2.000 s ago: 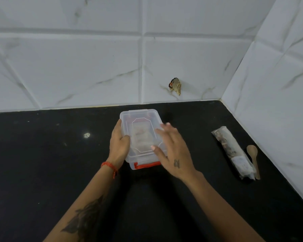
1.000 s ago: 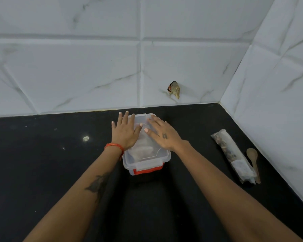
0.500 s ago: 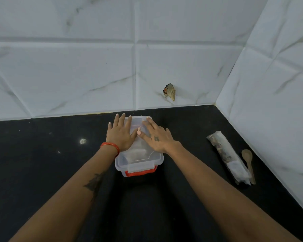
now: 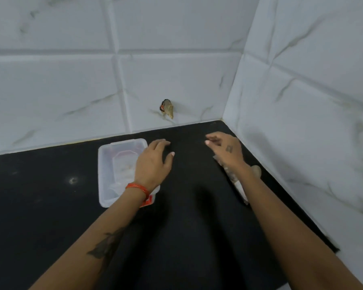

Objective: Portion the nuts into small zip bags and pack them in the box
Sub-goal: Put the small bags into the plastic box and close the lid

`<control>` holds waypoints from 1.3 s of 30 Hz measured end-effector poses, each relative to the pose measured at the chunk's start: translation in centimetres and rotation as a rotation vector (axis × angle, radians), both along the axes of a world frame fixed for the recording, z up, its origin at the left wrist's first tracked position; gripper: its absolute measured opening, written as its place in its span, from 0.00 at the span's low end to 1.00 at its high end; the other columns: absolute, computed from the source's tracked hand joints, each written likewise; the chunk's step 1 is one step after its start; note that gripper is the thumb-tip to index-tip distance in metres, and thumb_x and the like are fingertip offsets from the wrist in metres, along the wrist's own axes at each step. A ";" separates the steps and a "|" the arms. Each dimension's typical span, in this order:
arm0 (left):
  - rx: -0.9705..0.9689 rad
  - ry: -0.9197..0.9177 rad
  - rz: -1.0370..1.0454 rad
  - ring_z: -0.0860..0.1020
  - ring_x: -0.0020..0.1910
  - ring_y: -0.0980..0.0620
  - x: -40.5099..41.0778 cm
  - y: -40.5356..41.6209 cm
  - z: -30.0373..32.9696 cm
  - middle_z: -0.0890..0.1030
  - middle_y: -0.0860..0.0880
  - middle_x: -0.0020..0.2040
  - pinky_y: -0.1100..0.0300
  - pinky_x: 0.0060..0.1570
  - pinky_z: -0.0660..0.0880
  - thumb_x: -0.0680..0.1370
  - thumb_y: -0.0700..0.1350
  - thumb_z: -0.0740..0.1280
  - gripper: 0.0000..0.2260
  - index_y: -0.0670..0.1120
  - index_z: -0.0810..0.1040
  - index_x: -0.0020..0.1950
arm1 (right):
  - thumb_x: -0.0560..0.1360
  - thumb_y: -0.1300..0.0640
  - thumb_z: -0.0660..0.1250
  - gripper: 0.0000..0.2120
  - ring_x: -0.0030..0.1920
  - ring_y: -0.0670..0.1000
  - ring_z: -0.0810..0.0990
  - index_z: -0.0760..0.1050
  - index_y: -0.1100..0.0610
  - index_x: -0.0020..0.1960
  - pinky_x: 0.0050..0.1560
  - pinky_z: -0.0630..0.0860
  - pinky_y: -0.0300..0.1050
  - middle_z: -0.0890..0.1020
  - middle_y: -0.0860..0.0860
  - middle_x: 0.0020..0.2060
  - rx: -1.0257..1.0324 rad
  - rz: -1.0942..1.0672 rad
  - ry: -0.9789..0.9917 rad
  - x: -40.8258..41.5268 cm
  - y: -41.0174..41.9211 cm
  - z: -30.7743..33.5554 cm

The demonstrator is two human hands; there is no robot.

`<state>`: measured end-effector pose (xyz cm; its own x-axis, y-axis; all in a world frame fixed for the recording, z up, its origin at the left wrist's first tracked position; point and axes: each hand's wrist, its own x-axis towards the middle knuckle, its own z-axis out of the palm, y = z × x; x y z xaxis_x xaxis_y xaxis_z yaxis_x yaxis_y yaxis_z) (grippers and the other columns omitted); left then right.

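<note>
A clear plastic box (image 4: 111, 168) with its lid on and a red latch (image 4: 148, 201) stands on the black counter, pale bagged contents dimly visible inside. My left hand (image 4: 153, 162) hovers over the box's right edge, fingers relaxed and holding nothing. Further right, my right hand (image 4: 224, 149) hangs above the counter with loosely spread fingers, also holding nothing. Under its wrist lies a rolled plastic bag of nuts (image 4: 237, 185), partly hidden by my forearm.
A wooden spoon (image 4: 257, 170) lies beside the rolled bag near the right wall. White marble-look tiles close off the back and right sides. A small brownish scrap (image 4: 168, 108) sticks to the back wall. A pale speck (image 4: 72, 181) marks the counter left of the box.
Both hands have lifted off the box lid and moved right. The right hand now hovers over the rolled bag. The box appears further left as the camera turned.
</note>
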<state>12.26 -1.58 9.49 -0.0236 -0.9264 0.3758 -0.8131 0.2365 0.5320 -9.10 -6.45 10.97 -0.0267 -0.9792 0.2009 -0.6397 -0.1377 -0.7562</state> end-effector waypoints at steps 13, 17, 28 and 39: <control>0.340 -0.360 -0.181 0.61 0.73 0.47 -9.7 1.3 -9.3 0.63 0.48 0.74 0.52 0.71 0.59 0.80 0.54 0.58 0.22 0.49 0.65 0.72 | 0.75 0.50 0.63 0.15 0.41 0.58 0.80 0.78 0.62 0.41 0.41 0.75 0.43 0.82 0.57 0.40 0.526 -0.522 0.337 -14.3 2.8 -7.3; 0.265 -0.452 -0.158 0.72 0.67 0.44 -9.4 2.4 -11.0 0.76 0.44 0.66 0.48 0.66 0.67 0.79 0.56 0.50 0.24 0.46 0.76 0.64 | 0.75 0.54 0.64 0.11 0.37 0.56 0.75 0.77 0.62 0.43 0.39 0.71 0.42 0.78 0.56 0.37 0.551 -0.503 0.338 -14.3 2.6 -6.8; 0.242 -0.095 -0.155 0.80 0.49 0.50 -7.8 0.3 -2.7 0.82 0.50 0.49 0.56 0.50 0.76 0.78 0.52 0.63 0.12 0.51 0.79 0.58 | 0.73 0.56 0.65 0.06 0.44 0.55 0.80 0.81 0.55 0.44 0.40 0.71 0.40 0.82 0.52 0.41 0.285 -0.400 0.277 -10.9 1.8 -4.1; 0.122 -0.086 0.270 0.76 0.59 0.44 4.2 -0.2 -0.7 0.78 0.43 0.62 0.50 0.61 0.72 0.78 0.48 0.65 0.15 0.44 0.76 0.63 | 0.71 0.56 0.69 0.03 0.43 0.52 0.82 0.82 0.53 0.44 0.44 0.80 0.46 0.83 0.50 0.39 0.234 -0.039 0.225 2.8 -0.7 -4.8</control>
